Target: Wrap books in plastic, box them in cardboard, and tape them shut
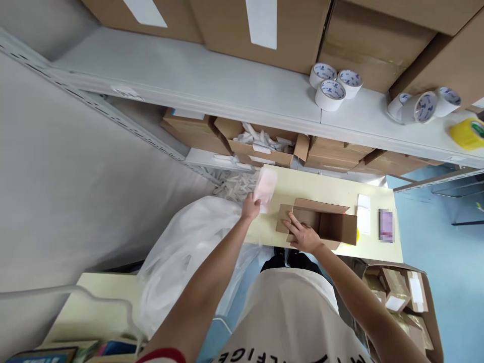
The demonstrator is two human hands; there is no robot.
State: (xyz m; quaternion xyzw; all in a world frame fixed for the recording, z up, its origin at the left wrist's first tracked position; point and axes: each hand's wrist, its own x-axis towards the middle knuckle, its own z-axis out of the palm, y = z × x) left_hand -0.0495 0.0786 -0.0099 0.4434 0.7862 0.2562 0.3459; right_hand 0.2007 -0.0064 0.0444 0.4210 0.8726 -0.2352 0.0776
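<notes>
My left hand (250, 206) is closed on a flat pale pink packet (266, 184), gripping its lower left edge. The packet is slightly blurred and stands over the left end of the pale yellow table (317, 184). An open cardboard box (329, 222) sits on the table with its flaps folded outward. I see no contents in the part of the box that shows. My right hand (305, 237) lies across the box's left end, fingers spread and touching the cardboard near the left flap.
White paper (364, 214) and a purple pack (386, 225) lie on the table's right. White tape rolls (330, 95) and a yellow roll (469, 133) stand on the shelf (189, 83). Clear plastic bag (181, 252) bulges at left; a carton of small boxes (431, 322) is lower right.
</notes>
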